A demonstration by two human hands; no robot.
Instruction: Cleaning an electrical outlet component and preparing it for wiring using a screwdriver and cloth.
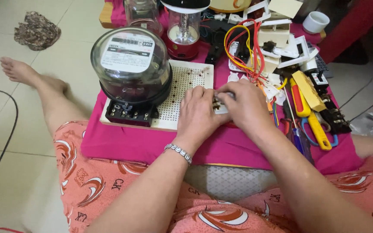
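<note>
Both hands meet at the right edge of a white pegboard (186,86), over a small white part (221,108) with dark terminals. The left hand (197,113) lies knuckles up, fingers curled down onto the part, a silver bracelet (178,152) on its wrist. The right hand (247,103) comes in from the other side, fingers bent and pressed against the same part; most of the part is hidden under the two hands, so the exact grip cannot be told.

The pegboard rests on a pink cloth (152,142) covering the surface. On the board's left half stands a glass-domed electric meter (131,64) with a black terminal block at its foot. Behind the board sits a red lantern (183,30). Just right of the hands, red and yellow wires (247,47) loop up toward a heap of white switch frames (281,39). Farther right lie a red-handled screwdriver (298,100) and yellow-handled pliers (318,131), near each other. A white cup (315,21) stands at the far corner. A crumpled rag (36,29) lies on the tiled floor (5,56), well apart.
</note>
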